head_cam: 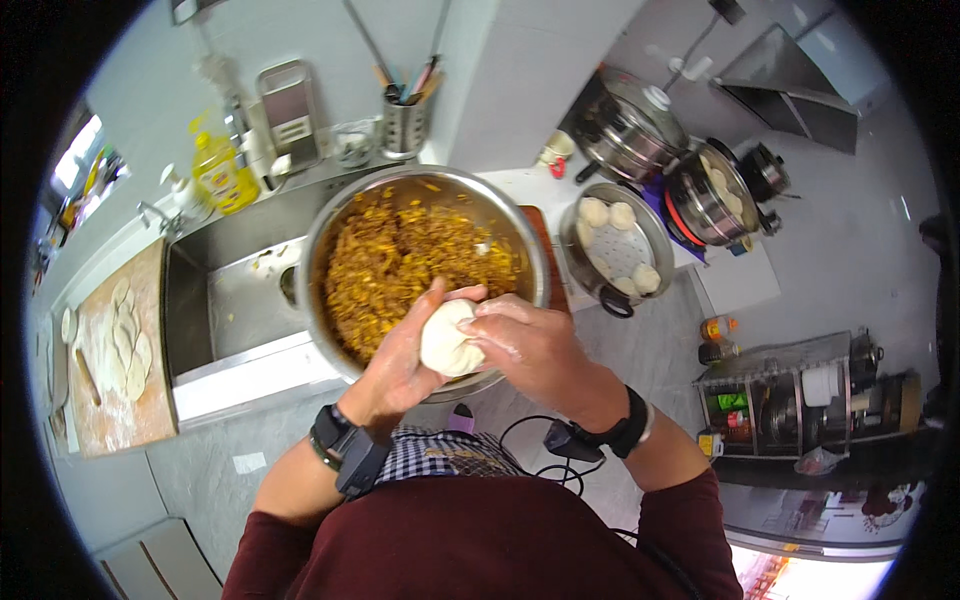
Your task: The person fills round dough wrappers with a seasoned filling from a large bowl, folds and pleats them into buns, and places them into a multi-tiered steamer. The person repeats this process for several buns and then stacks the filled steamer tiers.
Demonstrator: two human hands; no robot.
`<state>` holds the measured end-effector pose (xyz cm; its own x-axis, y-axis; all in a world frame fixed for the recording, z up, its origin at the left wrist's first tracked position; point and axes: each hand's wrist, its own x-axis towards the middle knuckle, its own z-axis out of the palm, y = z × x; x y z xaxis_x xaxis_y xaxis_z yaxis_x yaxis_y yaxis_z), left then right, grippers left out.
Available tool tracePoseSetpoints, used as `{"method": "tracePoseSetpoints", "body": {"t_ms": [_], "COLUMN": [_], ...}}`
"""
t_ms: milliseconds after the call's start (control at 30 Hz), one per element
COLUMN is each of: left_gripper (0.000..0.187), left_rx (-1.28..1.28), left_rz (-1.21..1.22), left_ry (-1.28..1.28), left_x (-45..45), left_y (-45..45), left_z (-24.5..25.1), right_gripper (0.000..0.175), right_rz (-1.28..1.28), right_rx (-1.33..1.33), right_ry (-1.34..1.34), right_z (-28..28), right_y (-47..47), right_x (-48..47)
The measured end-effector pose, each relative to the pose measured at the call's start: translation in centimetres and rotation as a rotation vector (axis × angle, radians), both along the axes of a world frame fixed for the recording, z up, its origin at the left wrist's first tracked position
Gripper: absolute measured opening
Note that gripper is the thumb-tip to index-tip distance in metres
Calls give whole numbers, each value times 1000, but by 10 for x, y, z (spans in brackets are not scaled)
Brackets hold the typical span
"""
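A round white dough bun (450, 341) rests in the palm of my left hand (397, 356), whose fingers curl around its side. My right hand (529, 341) pinches the folded dough at the bun's right side with thumb and fingers. Both hands are above the near rim of a large stainless steel basin (315, 217), in front of me. The basin holds a brown and yellow chopped filling (420, 255). The filling nearest me is partly hidden by my hands and the bun.
Right of the basin, a perforated steamer pot (622, 244) holds several white buns (645, 278). Beyond it stand steel pots (630, 127). Left lie a sink (247, 300) and a floured wooden board (105, 382) with dough wrappers (129, 337) and a rolling pin (87, 375). A black cable (517, 427) hangs below my right wrist.
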<state>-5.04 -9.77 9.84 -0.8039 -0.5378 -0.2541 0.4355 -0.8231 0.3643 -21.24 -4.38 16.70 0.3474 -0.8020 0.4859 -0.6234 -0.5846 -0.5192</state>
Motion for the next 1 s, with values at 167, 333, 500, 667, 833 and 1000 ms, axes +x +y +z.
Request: {"method": "tracePoseSetpoints", "body": {"t_ms": [167, 333, 500, 667, 833, 1000], "left_gripper": [62, 53, 49, 48, 48, 50], "left_rx": [-95, -63, -61, 14, 30, 40], "left_rz": [110, 421, 579, 711, 809, 823], "left_ry": [-255, -356, -384, -492, -619, -674], "left_x": [-24, -4, 20, 31, 27, 20], "left_y": [-2, 7, 34, 64, 82, 83], "left_z": [-2, -9, -20, -30, -36, -30], "right_gripper": [24, 12, 12, 14, 11, 12], "right_rz": [-70, -287, -654, -848, -954, -973], "right_rx": [62, 13, 133, 226, 297, 272], "right_ry": [-18, 302, 415, 366, 268, 331], "right_z": [-6, -41, -94, -142, -187, -219], "right_y": [14, 12, -17, -60, -94, -114], "right_x": [-90, -220, -365, -476, -521, -534]}}
